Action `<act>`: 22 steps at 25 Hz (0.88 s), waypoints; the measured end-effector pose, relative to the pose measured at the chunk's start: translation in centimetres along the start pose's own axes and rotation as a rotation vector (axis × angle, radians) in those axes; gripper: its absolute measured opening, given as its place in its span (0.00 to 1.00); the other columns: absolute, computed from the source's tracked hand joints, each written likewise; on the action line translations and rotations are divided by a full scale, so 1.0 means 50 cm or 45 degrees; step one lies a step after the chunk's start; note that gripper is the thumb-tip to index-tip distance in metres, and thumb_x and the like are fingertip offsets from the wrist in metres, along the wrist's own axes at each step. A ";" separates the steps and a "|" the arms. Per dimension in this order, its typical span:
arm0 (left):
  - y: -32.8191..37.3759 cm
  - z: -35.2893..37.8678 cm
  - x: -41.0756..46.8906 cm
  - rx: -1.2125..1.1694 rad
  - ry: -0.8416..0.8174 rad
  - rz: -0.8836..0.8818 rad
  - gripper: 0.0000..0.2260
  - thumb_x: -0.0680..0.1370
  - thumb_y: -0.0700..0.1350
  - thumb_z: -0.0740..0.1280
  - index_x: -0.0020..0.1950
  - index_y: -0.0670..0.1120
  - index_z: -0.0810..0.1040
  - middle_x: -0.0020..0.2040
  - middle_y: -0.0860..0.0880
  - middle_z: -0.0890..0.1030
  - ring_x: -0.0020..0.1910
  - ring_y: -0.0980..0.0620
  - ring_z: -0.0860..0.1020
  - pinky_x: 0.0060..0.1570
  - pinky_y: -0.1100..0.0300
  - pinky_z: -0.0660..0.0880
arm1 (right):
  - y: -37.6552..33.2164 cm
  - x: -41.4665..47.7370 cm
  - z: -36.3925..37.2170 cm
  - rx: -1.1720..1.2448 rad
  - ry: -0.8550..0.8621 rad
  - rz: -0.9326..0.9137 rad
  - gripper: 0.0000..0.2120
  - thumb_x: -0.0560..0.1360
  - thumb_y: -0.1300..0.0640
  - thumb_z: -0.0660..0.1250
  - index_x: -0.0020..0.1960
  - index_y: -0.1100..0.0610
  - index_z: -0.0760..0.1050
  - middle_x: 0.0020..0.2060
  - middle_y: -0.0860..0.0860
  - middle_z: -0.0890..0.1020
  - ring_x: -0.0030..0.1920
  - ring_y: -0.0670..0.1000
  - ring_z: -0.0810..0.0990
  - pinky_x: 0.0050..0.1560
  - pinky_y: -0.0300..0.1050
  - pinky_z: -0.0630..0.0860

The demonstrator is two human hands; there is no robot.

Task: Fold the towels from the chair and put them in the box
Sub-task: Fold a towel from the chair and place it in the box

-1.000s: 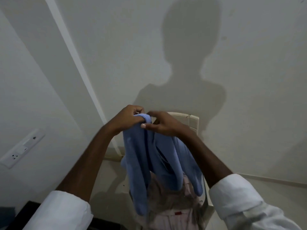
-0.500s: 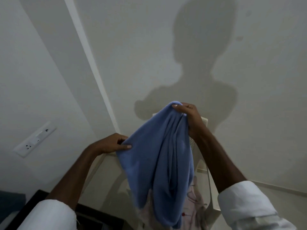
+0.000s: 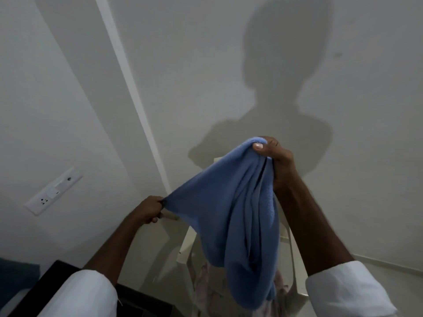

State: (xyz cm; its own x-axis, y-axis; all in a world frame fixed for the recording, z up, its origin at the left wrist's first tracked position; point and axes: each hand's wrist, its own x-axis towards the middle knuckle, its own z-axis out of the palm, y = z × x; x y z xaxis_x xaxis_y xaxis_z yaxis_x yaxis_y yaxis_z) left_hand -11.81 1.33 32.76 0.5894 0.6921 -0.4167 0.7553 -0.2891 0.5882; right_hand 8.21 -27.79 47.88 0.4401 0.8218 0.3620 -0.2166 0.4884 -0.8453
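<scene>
A blue towel (image 3: 231, 216) hangs in the air in front of me. My right hand (image 3: 277, 161) grips its bunched top edge, held high. My left hand (image 3: 150, 209) pinches a lower corner and pulls it out to the left, so the cloth stretches between my hands. The rest of the towel drapes down in folds over a white plastic chair (image 3: 186, 245). A pale pinkish cloth (image 3: 210, 287) lies on the chair seat, partly hidden behind the blue towel.
A white wall stands close behind the chair, with a socket plate (image 3: 53, 191) at the left. A black surface (image 3: 142, 303) lies at the lower left, and something dark blue (image 3: 16, 277) sits at the far left edge.
My hands, together at the towel's top a second ago, have parted. The left hand moved down and left along the edge, spreading the towel. The right hand rose.
</scene>
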 end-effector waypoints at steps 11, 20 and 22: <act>0.101 0.023 0.056 -1.501 0.150 0.027 0.06 0.79 0.33 0.63 0.51 0.31 0.77 0.52 0.34 0.78 0.43 0.42 0.81 0.41 0.58 0.83 | -0.018 -0.046 -0.002 -0.398 -0.568 0.175 0.10 0.75 0.49 0.72 0.42 0.55 0.83 0.30 0.52 0.78 0.28 0.52 0.74 0.30 0.43 0.70; 0.231 0.065 -0.046 -1.144 -0.053 0.429 0.18 0.76 0.28 0.62 0.62 0.41 0.79 0.60 0.39 0.80 0.54 0.45 0.80 0.47 0.65 0.80 | 0.028 -0.019 0.003 -0.605 0.097 0.124 0.34 0.76 0.28 0.54 0.40 0.59 0.75 0.26 0.58 0.61 0.27 0.50 0.60 0.29 0.40 0.61; 0.257 0.083 -0.090 -1.086 -0.089 0.553 0.14 0.78 0.32 0.65 0.63 0.39 0.79 0.58 0.39 0.81 0.55 0.45 0.80 0.48 0.64 0.79 | 0.050 -0.004 0.013 -0.634 0.180 0.129 0.37 0.76 0.26 0.47 0.42 0.58 0.75 0.25 0.50 0.63 0.27 0.49 0.61 0.31 0.41 0.62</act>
State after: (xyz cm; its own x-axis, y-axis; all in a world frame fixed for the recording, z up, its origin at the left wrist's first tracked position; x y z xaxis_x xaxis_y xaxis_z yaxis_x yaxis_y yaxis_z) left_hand -3.57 -8.24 39.33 0.8053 0.5889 -0.0680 0.0204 0.0871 0.9960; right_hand 7.01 -26.53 45.94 0.5589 0.7933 0.2414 0.1612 0.1815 -0.9701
